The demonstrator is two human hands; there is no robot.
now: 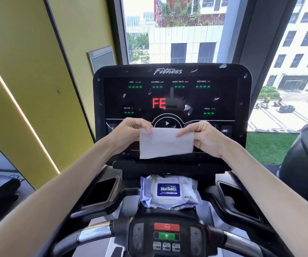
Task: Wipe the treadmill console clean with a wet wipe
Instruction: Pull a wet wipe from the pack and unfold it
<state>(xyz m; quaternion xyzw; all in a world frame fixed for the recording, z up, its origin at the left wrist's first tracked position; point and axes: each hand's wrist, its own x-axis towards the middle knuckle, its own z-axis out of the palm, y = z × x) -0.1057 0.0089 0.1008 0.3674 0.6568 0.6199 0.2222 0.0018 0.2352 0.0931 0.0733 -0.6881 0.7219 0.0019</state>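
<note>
A wipe (166, 142) is pinched spread at mid-frame by both hands (131, 133) (207, 137); the smudged console (171, 93) is not yet wiped.

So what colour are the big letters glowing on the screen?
Red: the letters "FE" glow red in the middle of the black console, clearest in the head view.

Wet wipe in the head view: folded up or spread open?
Spread open. The wet wipe hangs as a flat sheet, its top corners pinched by the left hand and right hand.
</note>
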